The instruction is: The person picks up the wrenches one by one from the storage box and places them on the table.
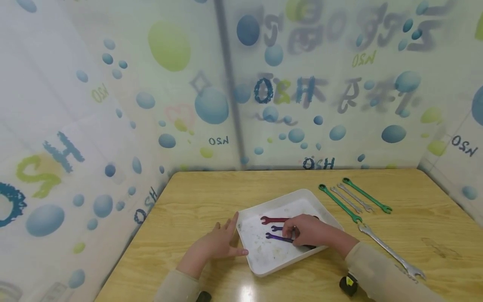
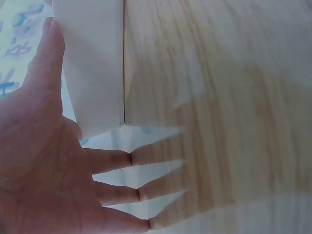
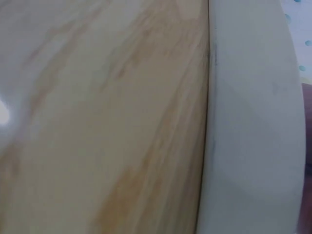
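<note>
My left hand (image 1: pixel 219 245) is at the left side of a white tray (image 1: pixel 260 266), fingers spread. In the left wrist view, the thumb (image 2: pixel 46 63) of that hand lies along the tray's outer wall (image 2: pixel 95 63), and the other fingertips meet the tabletop. Inside the tray, my right hand (image 1: pixel 311 230) pinches a short purple wrench (image 1: pixel 277 228) whose far part the fingers cover. A longer purple wrench (image 1: pixel 277 238) lies nearer me, partly under the hand. Beyond them is a red wrench (image 1: pixel 273 219), its middle hidden. The right wrist view mostly has the tray wall (image 3: pixel 256 122) and the table.
Right of the tray on the wooden table (image 1: pixel 203 188) lie two green wrenches (image 1: pixel 341 204) (image 1: pixel 367 196), two small silver wrenches (image 1: pixel 347 200) (image 1: pixel 355 197) and a large silver wrench (image 1: pixel 392 251). A patterned curtain (image 1: pixel 181 96) stands behind the table.
</note>
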